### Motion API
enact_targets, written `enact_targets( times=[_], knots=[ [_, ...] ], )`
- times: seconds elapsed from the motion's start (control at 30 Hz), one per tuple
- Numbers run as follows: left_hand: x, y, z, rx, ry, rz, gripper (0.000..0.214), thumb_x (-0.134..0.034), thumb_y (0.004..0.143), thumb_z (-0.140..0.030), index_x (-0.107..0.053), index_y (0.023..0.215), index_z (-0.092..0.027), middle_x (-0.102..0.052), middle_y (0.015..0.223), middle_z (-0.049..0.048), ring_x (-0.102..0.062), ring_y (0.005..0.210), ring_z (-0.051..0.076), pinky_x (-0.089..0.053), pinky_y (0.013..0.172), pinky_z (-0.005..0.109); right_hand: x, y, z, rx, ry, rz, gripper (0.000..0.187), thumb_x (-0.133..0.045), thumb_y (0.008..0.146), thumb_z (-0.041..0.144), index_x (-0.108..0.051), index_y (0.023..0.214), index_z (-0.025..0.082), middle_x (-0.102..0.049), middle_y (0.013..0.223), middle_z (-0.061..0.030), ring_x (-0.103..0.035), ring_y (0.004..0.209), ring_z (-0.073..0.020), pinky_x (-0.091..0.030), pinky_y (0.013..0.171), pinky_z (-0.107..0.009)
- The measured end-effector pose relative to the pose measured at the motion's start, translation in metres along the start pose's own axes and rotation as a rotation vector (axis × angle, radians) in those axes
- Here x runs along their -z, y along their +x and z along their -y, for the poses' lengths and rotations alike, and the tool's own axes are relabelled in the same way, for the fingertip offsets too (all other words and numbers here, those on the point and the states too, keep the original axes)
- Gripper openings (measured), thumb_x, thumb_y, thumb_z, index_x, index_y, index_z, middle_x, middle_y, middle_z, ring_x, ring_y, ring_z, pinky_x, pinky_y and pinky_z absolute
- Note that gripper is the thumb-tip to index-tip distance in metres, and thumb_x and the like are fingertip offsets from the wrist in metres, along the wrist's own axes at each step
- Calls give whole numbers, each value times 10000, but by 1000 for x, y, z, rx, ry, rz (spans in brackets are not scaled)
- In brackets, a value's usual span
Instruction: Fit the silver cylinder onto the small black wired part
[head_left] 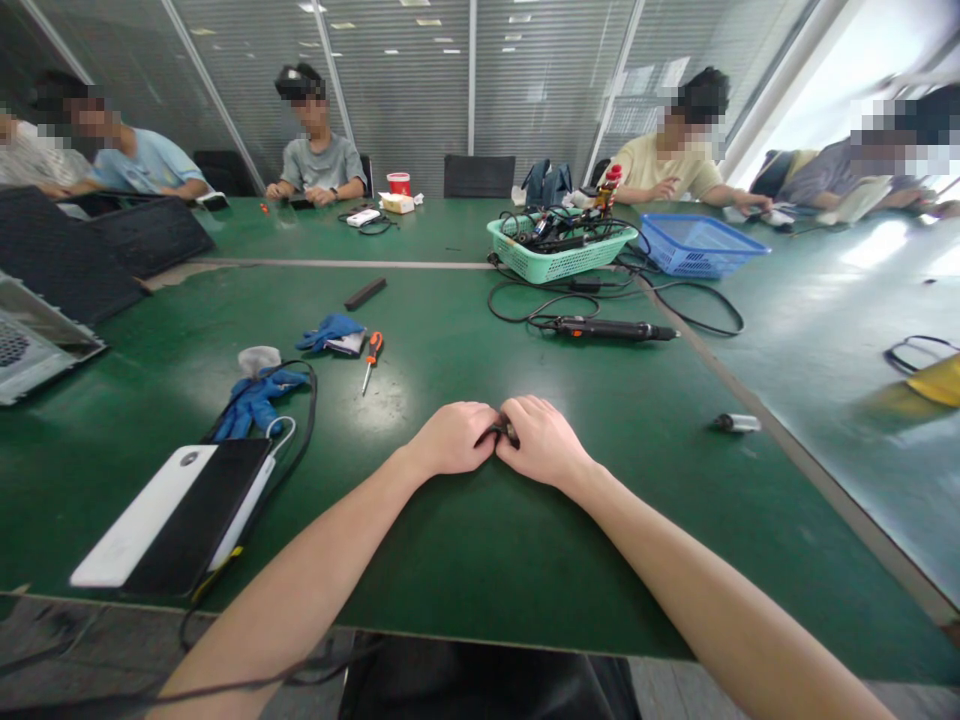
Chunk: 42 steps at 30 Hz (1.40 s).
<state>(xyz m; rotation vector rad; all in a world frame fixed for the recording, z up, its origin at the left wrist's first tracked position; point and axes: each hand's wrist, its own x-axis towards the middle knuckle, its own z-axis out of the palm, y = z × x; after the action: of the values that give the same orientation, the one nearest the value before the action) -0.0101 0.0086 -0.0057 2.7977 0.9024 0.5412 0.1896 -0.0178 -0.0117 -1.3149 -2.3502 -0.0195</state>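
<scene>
Left hand [456, 438] and right hand [541, 440] close together, I pinch a small dark object [491, 432] between them.
My grip hides most of it, and I cannot tell whether it touches the glossy green tabletop [480, 560] beneath. Left of it lies an orange-and-black-handled screwdriver [374, 347] with a metal shaft; beyond my right hand, a black pen-shaped power tool [615, 330]; farther right, a small silver metal cylinder [739, 424].

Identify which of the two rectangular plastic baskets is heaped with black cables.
The mint-green perforated plastic basket, nearer the right hand; the blue perforated plastic basket beside it holds no such heap.
</scene>
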Motion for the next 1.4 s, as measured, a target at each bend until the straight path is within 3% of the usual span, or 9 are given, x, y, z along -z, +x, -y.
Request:
enact_targets(
  times=[1.4],
  knots=[
    [2,0,0,-21,-12,14,108,-523,918,-198,-615,972,-179,-686,966,63,-651,906,213,-514,827,341,0,0,-2,3,49,9,80,-557,847,224,-511,904,192,-603,872,-54,-527,848,-216,-369,788,-311]
  ],
)
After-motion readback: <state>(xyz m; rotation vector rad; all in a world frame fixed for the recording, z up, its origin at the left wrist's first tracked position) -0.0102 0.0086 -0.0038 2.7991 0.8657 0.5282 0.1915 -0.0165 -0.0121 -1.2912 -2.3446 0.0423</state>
